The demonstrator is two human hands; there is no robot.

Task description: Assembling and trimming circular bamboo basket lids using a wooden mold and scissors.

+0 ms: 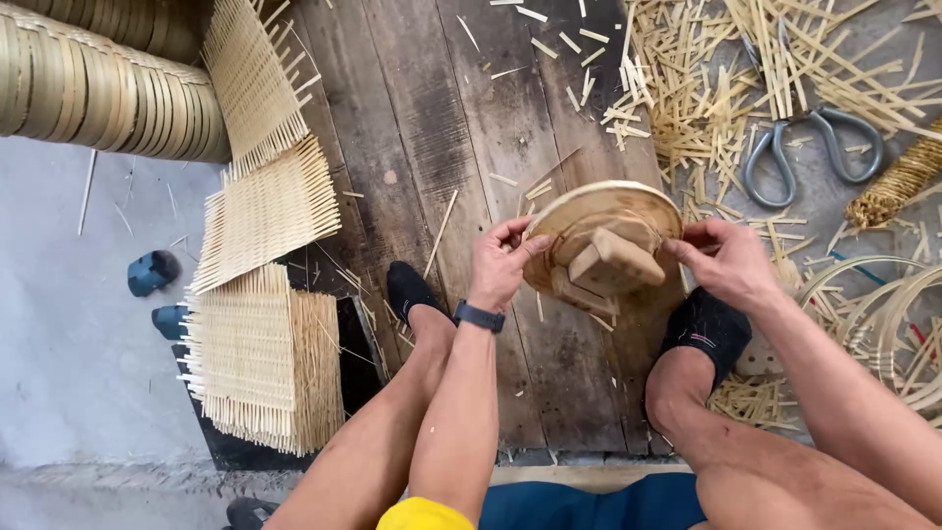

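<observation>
A round wooden disc form with a wooden block handle on its face is held tilted above the plank floor, between my knees. My left hand grips its left rim; a dark band sits on that wrist. My right hand pinches its right rim. Both feet in black socks rest on the planks below the disc.
Square woven bamboo mats lie stacked at the left on the dark wooden planks. Large shears lie among cut bamboo strips at the upper right. Stacked round bamboo hoops fill the top left; loose hoops lie at the right. Blue shoes rest on the concrete.
</observation>
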